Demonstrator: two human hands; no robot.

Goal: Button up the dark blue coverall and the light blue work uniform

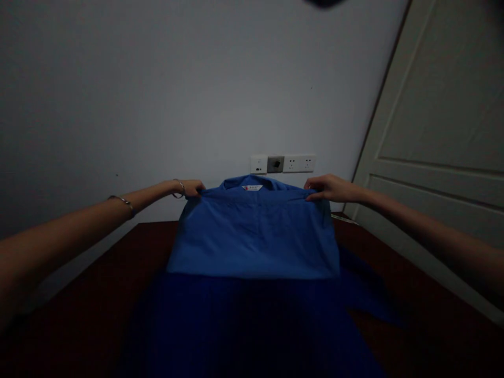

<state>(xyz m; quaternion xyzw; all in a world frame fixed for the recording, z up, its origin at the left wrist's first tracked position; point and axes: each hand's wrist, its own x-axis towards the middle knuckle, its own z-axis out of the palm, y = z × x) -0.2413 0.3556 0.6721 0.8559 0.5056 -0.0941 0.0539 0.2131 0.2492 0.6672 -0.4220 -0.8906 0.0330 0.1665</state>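
A blue shirt (254, 236) is held up by its shoulders above a dark reddish table (98, 294); its collar with a white label faces me and its lower part drapes onto the table. My left hand (191, 187) pinches the shirt's left shoulder, with a ring bracelet at the wrist. My right hand (329, 188) pinches the right shoulder. Both arms are stretched forward.
A grey wall stands behind the table, with a strip of white sockets and a switch (282, 164) just above the collar. A white panelled door (441, 131) fills the right side. The room is dim.
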